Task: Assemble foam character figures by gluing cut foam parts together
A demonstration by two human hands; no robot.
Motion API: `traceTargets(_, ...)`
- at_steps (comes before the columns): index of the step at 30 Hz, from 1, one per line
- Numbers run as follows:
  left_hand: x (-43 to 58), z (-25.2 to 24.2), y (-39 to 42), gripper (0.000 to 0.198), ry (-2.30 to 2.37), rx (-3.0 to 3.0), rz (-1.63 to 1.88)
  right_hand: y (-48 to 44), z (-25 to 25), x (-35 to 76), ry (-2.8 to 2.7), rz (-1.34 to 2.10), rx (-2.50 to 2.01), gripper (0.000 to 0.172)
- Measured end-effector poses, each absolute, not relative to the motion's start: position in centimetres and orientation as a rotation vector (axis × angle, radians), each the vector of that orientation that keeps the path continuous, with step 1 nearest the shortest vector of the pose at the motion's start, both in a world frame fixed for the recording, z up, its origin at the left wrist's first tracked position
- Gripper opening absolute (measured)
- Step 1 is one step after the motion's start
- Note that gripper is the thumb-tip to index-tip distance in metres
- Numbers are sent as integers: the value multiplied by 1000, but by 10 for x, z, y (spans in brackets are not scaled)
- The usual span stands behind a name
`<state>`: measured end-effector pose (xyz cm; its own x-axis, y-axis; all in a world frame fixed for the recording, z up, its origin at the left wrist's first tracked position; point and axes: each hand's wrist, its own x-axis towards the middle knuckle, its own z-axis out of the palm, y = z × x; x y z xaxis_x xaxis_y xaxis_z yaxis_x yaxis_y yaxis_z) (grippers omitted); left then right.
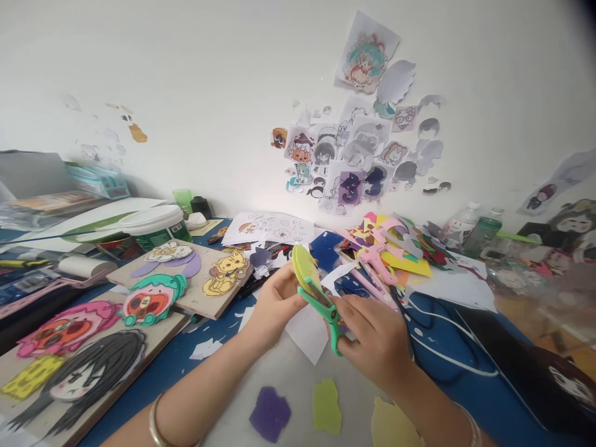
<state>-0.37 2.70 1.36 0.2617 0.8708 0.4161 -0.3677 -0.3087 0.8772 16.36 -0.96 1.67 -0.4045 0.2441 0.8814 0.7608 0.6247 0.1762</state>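
Observation:
My left hand (272, 304) pinches a yellow-green foam piece (303, 267) and holds it upright above the table. In my right hand (372, 332) are green-handled scissors (321, 304), fingers through the loops, with the blades against the lower edge of the foam piece. Both hands meet over a white sheet (307, 335) on the blue table (195, 360). A bangle sits on each wrist.
Foam scraps lie near me: purple (270, 413), green (326, 405), pale yellow (391, 425). Finished foam characters rest on boards (205, 304) at left. A white-lidded tub (153, 226), a heap of coloured foam (391, 254), bottles (470, 230) and wall drawings (354, 161) surround the area.

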Motion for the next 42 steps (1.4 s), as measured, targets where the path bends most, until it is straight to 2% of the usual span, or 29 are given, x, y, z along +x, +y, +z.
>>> traceTargets(5,-4,14,27,42,511,1364,1342,-10,18,164,-1945,-744,-792,34)
traceTargets(11,-5,12,27,31,550,1355,1339,-10,16,164,-1943,-776,-791,35)
traceTargets(15,-3,15,25,42,490,1314,1271,-9,15,163,-1947,-719,-825,36)
traceTargets(17,-1,16,23,48,426,1283,1219,-7,15,162,-1944,-614,-870,30)
traceTargets(20,3,17,21,48,372,1213,1168,-7,17,160,-1958,-369,-921,19)
traceTargets(25,8,18,19,36,346,1129,1107,-11,22,160,-1944,228,-921,24)
traceTargets(28,7,17,20,33,309,1056,1106,-11,22,164,-1832,369,-905,22)
traceTargets(32,4,19,23,39,293,926,1081,4,21,181,-1651,213,-1069,20)
traceTargets(35,2,21,25,38,268,818,1049,26,21,207,-1565,-85,-1293,32)
traceTargets(38,1,22,26,40,252,720,1019,47,20,236,-1491,-358,-1590,37)
traceTargets(40,1,21,26,42,272,691,1007,58,16,252,-1484,-398,-1736,43)
traceTargets(42,2,21,26,44,295,689,1002,65,11,262,-1488,-403,-1831,40)
